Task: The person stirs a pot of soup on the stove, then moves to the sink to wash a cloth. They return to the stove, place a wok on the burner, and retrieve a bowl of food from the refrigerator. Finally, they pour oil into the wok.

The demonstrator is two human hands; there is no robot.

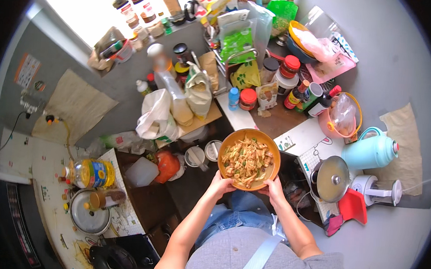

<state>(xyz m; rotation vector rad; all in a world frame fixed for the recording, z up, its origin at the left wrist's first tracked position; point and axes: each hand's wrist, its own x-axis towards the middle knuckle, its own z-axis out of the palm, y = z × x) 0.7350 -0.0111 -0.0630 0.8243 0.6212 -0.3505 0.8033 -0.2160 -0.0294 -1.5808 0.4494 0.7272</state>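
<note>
A round orange-brown bowl (222,164) is held up in front of my body, level with the counter edges. Cooked food in thin pale strips with green pieces (249,159) lies in it, with some sauce at the lower right. My left hand (221,184) grips the bowl's lower left rim, thumb on the edge. At the lower right rim my right hand (271,188) holds it the same way. The fingers underneath are hidden by the bowl.
On the right counter stand a glass-lidded pot (333,179), a turquoise thermos jug (370,149) and a pink basket (333,122). Bottles and jars, including a red-lidded jar (248,99), stand ahead. At left are an oil bottle (94,173) and a lidded metal pot (90,212).
</note>
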